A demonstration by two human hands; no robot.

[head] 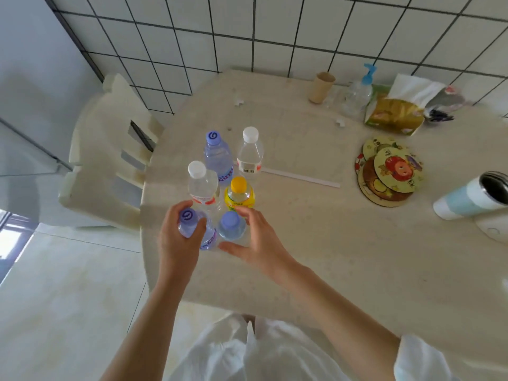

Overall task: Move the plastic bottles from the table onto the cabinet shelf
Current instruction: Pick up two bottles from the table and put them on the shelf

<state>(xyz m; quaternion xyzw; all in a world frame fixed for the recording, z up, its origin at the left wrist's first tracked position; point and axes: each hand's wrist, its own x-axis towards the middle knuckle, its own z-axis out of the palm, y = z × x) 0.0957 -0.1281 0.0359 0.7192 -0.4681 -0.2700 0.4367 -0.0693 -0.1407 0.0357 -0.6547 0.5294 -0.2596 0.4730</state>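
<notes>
Bottles, six of them, all on the table (330, 257) in a cluster near its left edge. None on a shelf yet, and the cabinet isn't in view, so by my read the task is at the very start: zero moved, six left.

Left hand (176, 237) wraps the near-left purple-cap bottle (189, 224) high up, fingers curled round the shoulder just under the cap, thumb on the right side. Bottle upright; can't tell if the base is off the table. Right hand (253, 240) is cupped round the small lilac-cap bottle (231, 226), fingers spread and arched over the far side, thumb out along the near side. Looks like it's closing in; contact w/ the bottle unclear, no firm grip visible.

Rest of cluster, untouched: yellow-cap bottle (238, 195) just behind the small one, white-cap bottle (202, 185) behind the left hand, tall blue bottle (218, 155) and 2nd white-cap bottle (250, 154) at the far side. All upright, caps on, standing close together, some touching.

Other stuff on the table, not part of the job: paper cup (321, 88), pump bottle (357, 94), tissue pack (395, 114), stack of coasters (390, 171), tumbler (472, 196) at the right, thin white strip (299, 177). Chair (110, 149) at the left.

Likely plan: two bottles per trip, so approx three trips. Watch the neighbours when lifting, since they're packed tight and the yellow one sits right against the right hand's fingertips.
</notes>
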